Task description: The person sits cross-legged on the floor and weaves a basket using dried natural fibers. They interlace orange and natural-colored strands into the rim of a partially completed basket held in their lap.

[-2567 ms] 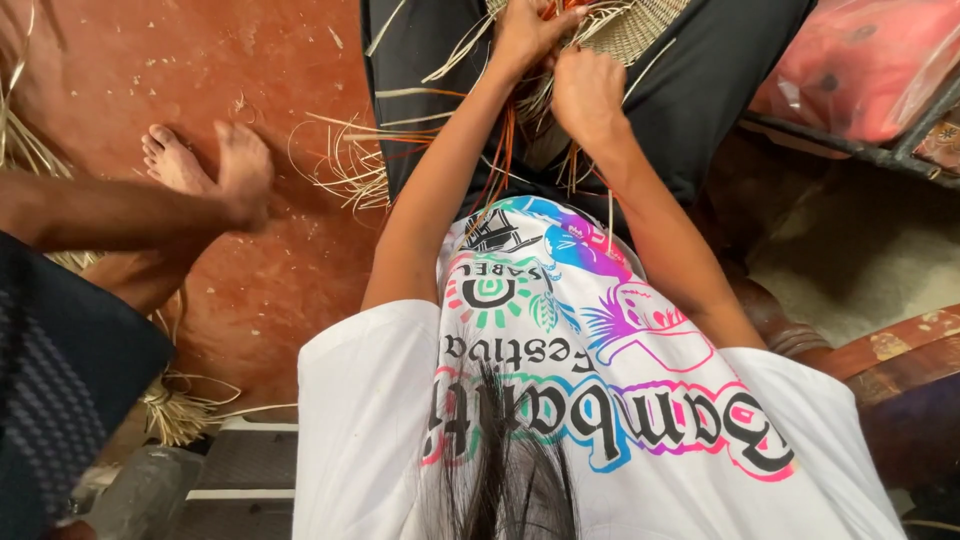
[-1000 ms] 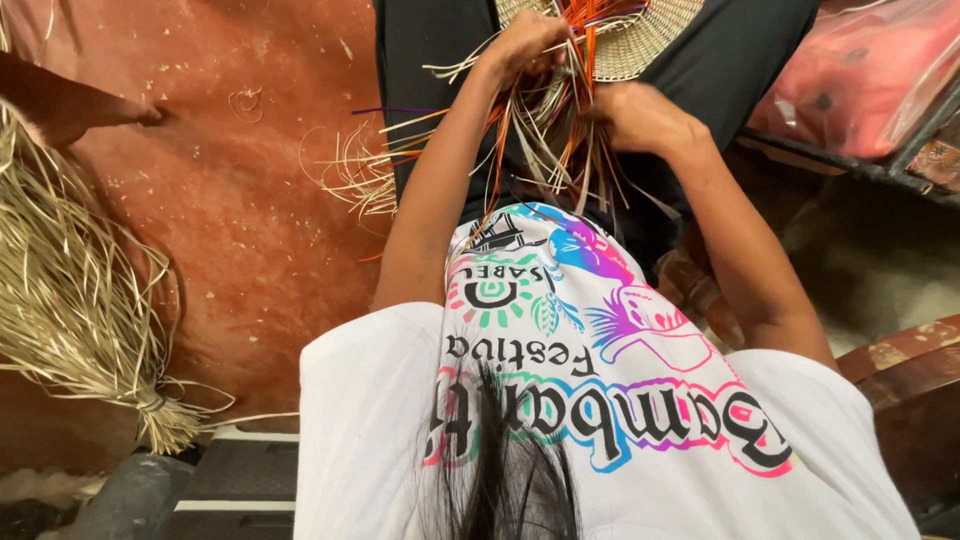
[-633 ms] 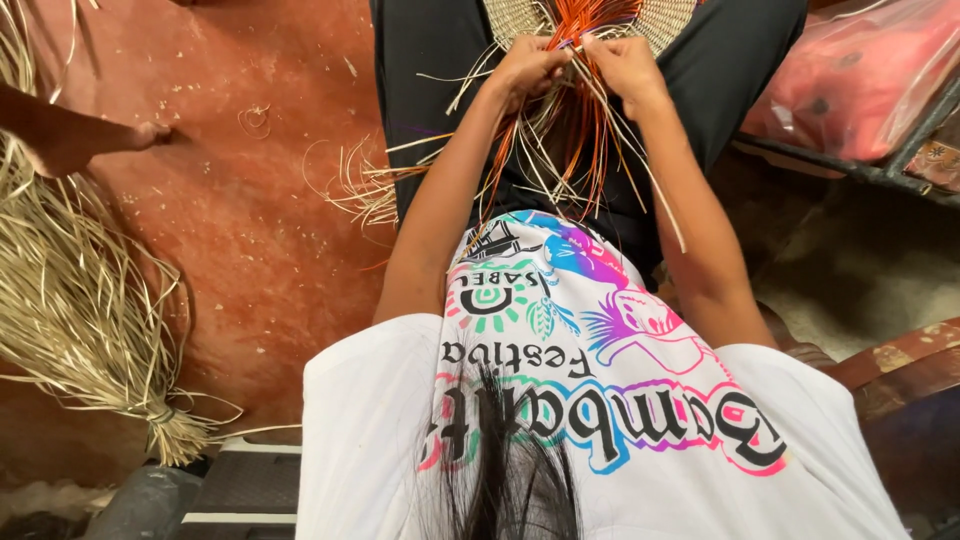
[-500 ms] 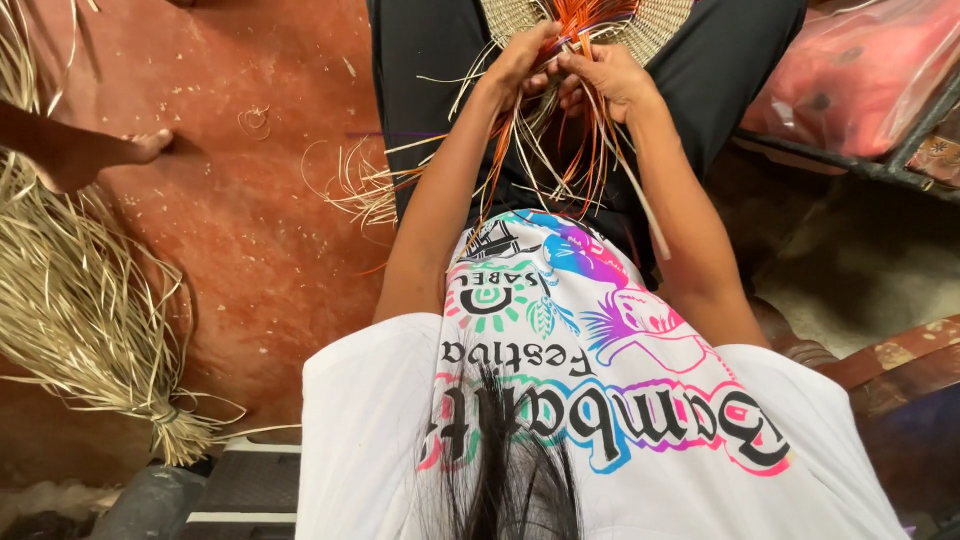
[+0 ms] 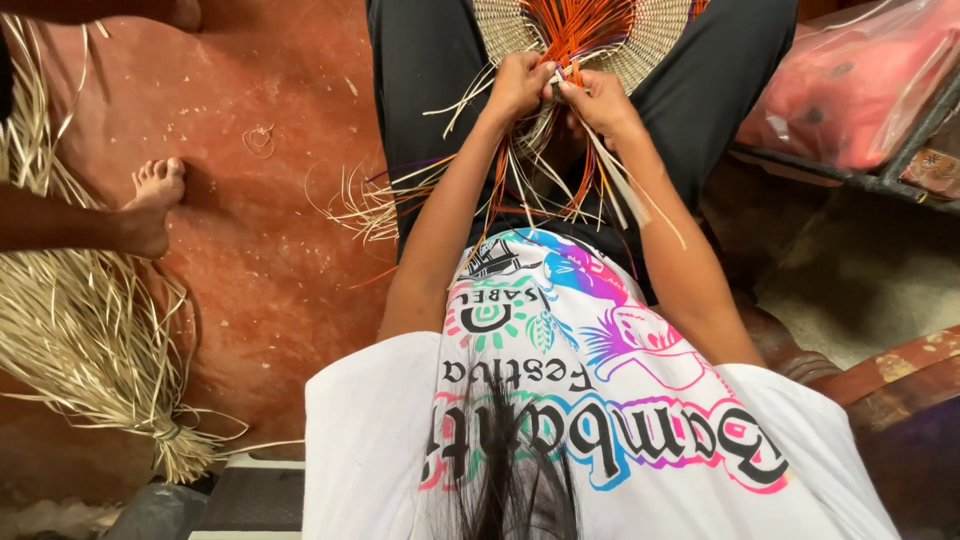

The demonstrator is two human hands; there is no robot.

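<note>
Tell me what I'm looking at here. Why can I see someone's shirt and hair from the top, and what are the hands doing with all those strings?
The picture comes from a camera worn on a person's head, pointing straight down. That is why you see their hair and colourful printed shirt from above. No machine here, just two bare hands. The left hand and the right hand meet at the edge of a round woven mat resting on the person's lap. Their fingers pinch thin strips, some orange and some pale straw-coloured, which hang loose over the black trousers. On the red floor to the left lies a tied bundle of dried straw. Near it is another person's bare foot. On the right sits a clear bag with something red inside.
</note>
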